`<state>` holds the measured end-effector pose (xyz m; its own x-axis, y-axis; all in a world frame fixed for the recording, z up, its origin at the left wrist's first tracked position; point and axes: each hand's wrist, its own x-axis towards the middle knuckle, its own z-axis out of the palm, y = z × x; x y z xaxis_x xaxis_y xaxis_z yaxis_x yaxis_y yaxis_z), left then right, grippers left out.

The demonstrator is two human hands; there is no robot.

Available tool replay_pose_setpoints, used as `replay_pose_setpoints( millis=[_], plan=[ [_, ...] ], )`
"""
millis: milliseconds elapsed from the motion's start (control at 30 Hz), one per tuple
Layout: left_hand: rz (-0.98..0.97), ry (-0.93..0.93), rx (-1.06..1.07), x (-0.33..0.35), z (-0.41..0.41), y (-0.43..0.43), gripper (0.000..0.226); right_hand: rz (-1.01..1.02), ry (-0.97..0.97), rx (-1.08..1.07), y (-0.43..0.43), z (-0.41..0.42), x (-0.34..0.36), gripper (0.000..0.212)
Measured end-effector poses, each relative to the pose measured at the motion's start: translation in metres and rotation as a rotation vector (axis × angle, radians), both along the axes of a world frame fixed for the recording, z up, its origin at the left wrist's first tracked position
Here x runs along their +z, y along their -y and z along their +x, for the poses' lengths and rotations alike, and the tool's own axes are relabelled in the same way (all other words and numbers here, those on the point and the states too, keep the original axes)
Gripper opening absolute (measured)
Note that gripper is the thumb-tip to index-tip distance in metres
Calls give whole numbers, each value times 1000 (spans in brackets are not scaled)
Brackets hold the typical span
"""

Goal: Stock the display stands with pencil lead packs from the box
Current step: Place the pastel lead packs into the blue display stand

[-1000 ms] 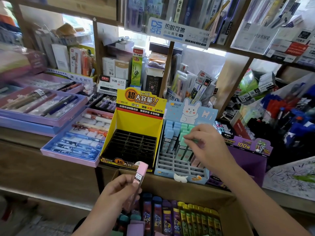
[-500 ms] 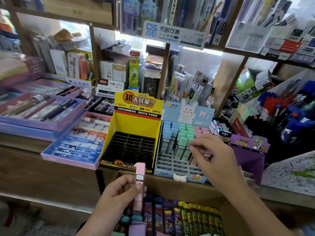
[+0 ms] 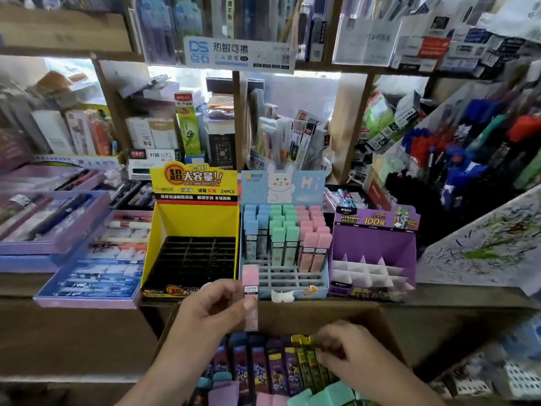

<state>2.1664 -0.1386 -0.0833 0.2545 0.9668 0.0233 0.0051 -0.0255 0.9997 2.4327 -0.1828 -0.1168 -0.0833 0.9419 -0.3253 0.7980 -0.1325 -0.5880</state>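
Note:
My left hand holds a pink pencil lead pack upright in front of the light blue bunny display stand. That stand has blue, green and pink packs in its back rows and bare slots in front. My right hand is down in the cardboard box, fingers curled at the yellow packs; blur hides whether it grips one. Purple packs stand beside them. The yellow stand has empty black slots. The purple stand has white dividers and no packs.
Purple and blue pen trays lie on the wooden counter to the left. Shelves behind hold boxes and pen packets under a hanging sign. A rack of blue and red pens leans at right, above a patterned sheet.
My right hand has come back from the bunny stand's pink rows and dropped into the box. My left hand has raised the pink pack upright, closer to the stand.

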Motion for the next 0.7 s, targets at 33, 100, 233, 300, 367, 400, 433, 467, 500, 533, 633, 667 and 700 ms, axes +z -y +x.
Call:
replay_pose_setpoints(
  millis=[33, 100, 233, 300, 367, 400, 433, 467, 500, 533, 633, 667, 700],
  plan=[
    [16, -14, -6, 4, 6, -1, 33, -48, 26, 4, 1, 1, -4, 12],
    [65, -53, -7, 12, 19, -4, 25, -151, 62, 21, 2, 2, -10, 6],
    [142, -87, 52, 16, 44, -17, 8, -210, 76, 28, 5, 7, -16, 7],
    [207, -125, 68, 16, 57, -26, 13, -205, 63, 7, 4, 10, -17, 11],
    [245, -148, 80, 15, 69, -33, 11, -214, 43, -19, 3, 12, -17, 16],
    [255, -160, 86, 14, 74, -36, 10, -227, 33, -41, 3, 13, -17, 18],
    [262, -173, 91, 12, 79, -39, 10, -238, 23, -63, 3, 14, -16, 21],
    [264, -189, 97, 10, 83, -42, 10, -244, 16, -73, 3, 15, -17, 22],
    [261, -201, 103, 8, 87, -45, 11, -246, 11, -73, 4, 15, -18, 24],
    [259, -213, 105, 7, 91, -48, 11, -247, 8, -67, 4, 16, -18, 24],
    [275, -236, 88, 5, 101, -52, 10, -242, -9, -55, 6, 19, -21, 24],
    [277, -233, 84, 4, 104, -53, 9, -237, -14, -52, 7, 19, -22, 24],
    [273, -227, 84, 4, 106, -53, 8, -231, -20, -48, 7, 20, -22, 25]
  ],
)
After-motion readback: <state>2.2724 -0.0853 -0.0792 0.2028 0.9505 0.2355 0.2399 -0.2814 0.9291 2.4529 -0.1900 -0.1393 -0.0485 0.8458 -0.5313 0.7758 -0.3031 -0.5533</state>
